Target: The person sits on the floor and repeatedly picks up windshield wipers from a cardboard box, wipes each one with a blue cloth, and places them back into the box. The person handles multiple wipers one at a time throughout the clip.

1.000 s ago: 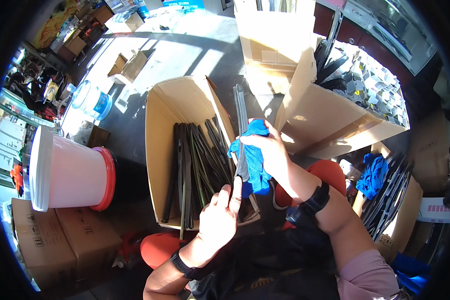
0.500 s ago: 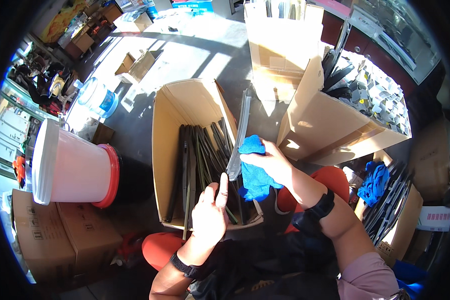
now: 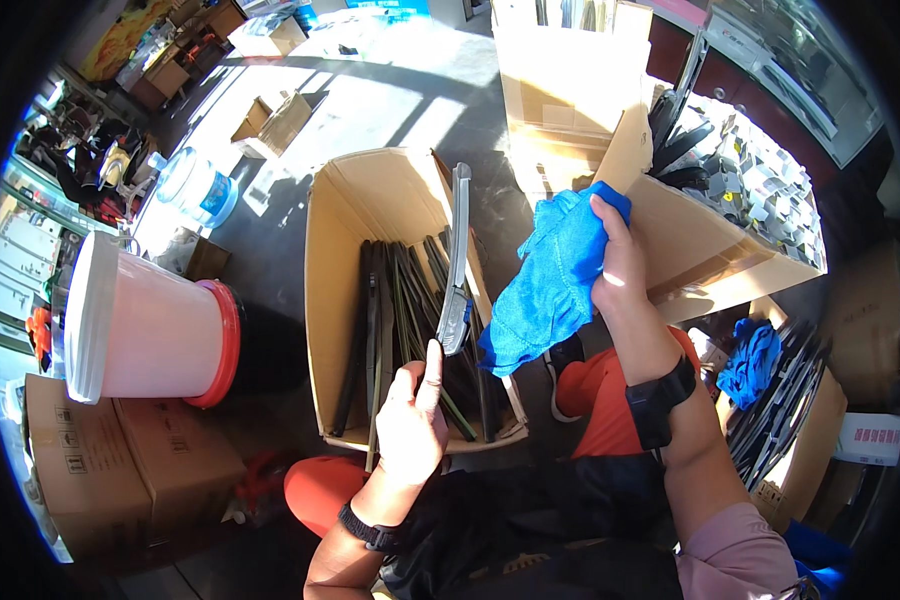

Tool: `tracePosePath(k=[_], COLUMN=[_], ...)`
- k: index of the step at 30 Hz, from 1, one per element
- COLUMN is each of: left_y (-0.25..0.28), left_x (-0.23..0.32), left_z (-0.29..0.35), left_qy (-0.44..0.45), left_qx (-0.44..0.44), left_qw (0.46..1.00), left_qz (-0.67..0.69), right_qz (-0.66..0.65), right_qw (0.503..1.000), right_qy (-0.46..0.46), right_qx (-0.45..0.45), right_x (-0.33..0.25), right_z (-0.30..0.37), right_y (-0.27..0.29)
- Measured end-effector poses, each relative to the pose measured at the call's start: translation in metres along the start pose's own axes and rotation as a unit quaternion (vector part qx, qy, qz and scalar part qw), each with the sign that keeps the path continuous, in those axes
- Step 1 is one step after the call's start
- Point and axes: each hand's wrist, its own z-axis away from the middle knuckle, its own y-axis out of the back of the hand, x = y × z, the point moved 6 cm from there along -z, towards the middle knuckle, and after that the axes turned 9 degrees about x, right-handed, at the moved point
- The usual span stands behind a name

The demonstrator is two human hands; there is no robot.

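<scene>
the open cardboard box (image 3: 370,210) stands on the grey floor (image 3: 370,90) straight ahead of the person, its long side running away from them, and it holds a bundle of dark wiper blades (image 3: 400,320) lying lengthwise, packed toward the near end. a second, larger cardboard box (image 3: 700,250) sits to the right with its flap raised, black parts and small packets showing past its far rim. left of the open box a pink bucket (image 3: 140,330) with a white rim and a red band lies on its side, and a sealed carton (image 3: 120,460) sits by the lower left edge. a clear water bottle (image 3: 198,188) stands farther off on the floor.

the blue cloth (image 3: 550,285) hangs from the right hand (image 3: 620,265), which is closed around its upper edge, raised over the box's right wall; the cloth droops down and left, clear of the blade. the left hand (image 3: 412,415) grips the near end of one grey wiper blade (image 3: 457,260), thumb laid along it, the blade rising away from the person over the box's right side, its far tip just past the box's far rim. a dark band sits on each wrist.
</scene>
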Motion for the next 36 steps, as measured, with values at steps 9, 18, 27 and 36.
tracePosePath(k=[9,18,27,36], left_y=[-0.012,-0.004,-0.002,-0.017], left_x=[0.041,0.025,0.033,0.009], left_z=[0.015,0.005,0.009,0.029], left_qy=[-0.109,-0.066,-0.034,0.375], left_qx=[-0.117,-0.05,-0.142,-0.115], left_qw=[0.987,0.996,0.981,0.689], left_qz=[-0.022,-0.015,0.129,0.609], right_qz=[0.05,0.134,-0.014,0.029], right_qw=[0.992,0.956,0.98,0.95], right_qy=[0.008,-0.044,-0.142,-0.199], right_qx=[-0.116,-0.257,-0.137,-0.239], right_x=[0.004,0.042,0.022,0.041], right_z=[0.012,0.061,0.012,0.044], right_y=[-0.036,-0.036,-0.033,-0.046])
